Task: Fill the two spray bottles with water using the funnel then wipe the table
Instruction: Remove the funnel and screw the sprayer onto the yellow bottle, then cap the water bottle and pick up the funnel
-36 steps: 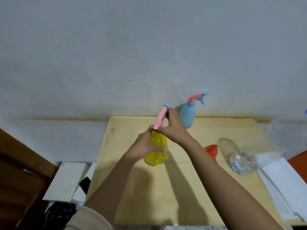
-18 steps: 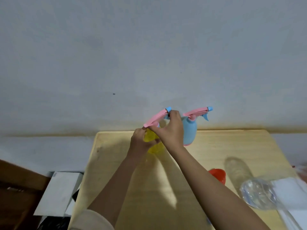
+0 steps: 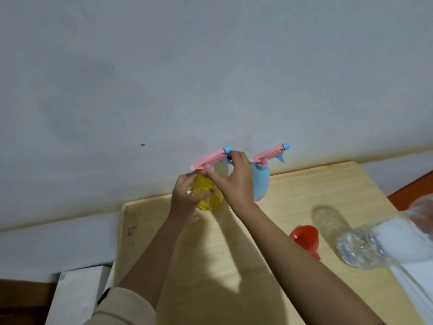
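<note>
**Yellow bottle in both hands at the far edge of the table**

Your left hand (image 3: 187, 193) grips the body of the translucent yellow spray bottle (image 3: 207, 204), with the fingers curled round its front. Your right hand (image 3: 236, 184) holds that bottle's pink trigger head (image 3: 208, 159). The thumb is at the neck and the fingertips reach up to the blue nozzle end. The head sits on the bottle and tilts upward to the right.

The yellow bottle is at the far left of the table, close to the wall. I cannot tell whether its base rests on the wood. The pale blue plastic spray bottle (image 3: 261, 181), also with a pink trigger head, stands upright just beside it on the right, partly hidden by your right hand.

The red plastic funnel (image 3: 304, 238) lies on the table to the right of your right forearm. The clear plastic water bottle (image 3: 358, 245) lies near it, too blurred for any label to be read. A white folded cloth (image 3: 403, 233) lies at the right edge of the table, touching the clear bottle.

The surface is a light wooden table (image 3: 210, 266) with dark specks near its left edge, set against a plain grey-white wall (image 3: 187, 66). A white box (image 3: 77, 294) sits lower down, to the left of the table.
</note>
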`<state>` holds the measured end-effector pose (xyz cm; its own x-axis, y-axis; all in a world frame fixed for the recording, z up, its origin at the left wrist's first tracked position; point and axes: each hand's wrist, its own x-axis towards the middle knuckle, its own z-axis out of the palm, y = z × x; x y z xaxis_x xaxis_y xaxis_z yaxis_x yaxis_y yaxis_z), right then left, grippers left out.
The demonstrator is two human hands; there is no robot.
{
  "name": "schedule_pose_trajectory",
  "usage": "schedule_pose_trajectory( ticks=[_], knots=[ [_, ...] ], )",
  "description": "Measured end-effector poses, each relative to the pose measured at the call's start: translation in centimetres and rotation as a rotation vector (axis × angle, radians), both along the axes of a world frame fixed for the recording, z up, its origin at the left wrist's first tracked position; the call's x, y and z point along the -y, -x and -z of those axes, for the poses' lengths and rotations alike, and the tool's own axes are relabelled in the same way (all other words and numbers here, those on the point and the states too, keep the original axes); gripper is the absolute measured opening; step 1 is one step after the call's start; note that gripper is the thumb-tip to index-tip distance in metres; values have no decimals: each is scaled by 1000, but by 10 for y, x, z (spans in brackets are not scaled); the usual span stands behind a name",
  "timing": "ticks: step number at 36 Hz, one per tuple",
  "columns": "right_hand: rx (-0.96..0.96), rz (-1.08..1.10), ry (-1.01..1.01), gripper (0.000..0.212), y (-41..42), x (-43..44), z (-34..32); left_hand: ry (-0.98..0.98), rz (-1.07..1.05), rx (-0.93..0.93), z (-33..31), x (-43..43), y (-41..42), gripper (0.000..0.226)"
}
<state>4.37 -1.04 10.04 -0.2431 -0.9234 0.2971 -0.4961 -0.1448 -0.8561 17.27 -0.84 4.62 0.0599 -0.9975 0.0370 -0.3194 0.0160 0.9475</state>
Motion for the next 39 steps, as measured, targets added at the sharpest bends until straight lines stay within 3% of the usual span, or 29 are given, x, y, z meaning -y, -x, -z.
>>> schedule_pose_trajectory(
  ticks=[13, 17, 20, 24, 28, 33, 39],
  knots=[
    [13, 56, 0, 56, -8, -17, 2, 119, -27, -50, 10, -12, 0, 53],
    [42, 112, 37, 42, 3, -37, -7, 242, -176, -73, -2, -35, 12, 54],
    [36, 187, 108, 34, 23, -61, -9, 327, -203, -110, -21, -54, 32, 39],
    [-20, 313, 120, 29, 61, -106, 0, 344, 8, -219, -47, -68, 66, 28],
    [-31, 452, 22, 26, 95, -159, 19, 268, 362, -240, -73, -70, 116, 34],
    [-114, 482, -165, 26, 116, -218, 57, 201, 767, -122, -93, -78, 182, 51],
    [-306, 389, -465, 44, 116, -252, 98, 118, 968, -15, -84, -96, 240, 78]
  ],
)
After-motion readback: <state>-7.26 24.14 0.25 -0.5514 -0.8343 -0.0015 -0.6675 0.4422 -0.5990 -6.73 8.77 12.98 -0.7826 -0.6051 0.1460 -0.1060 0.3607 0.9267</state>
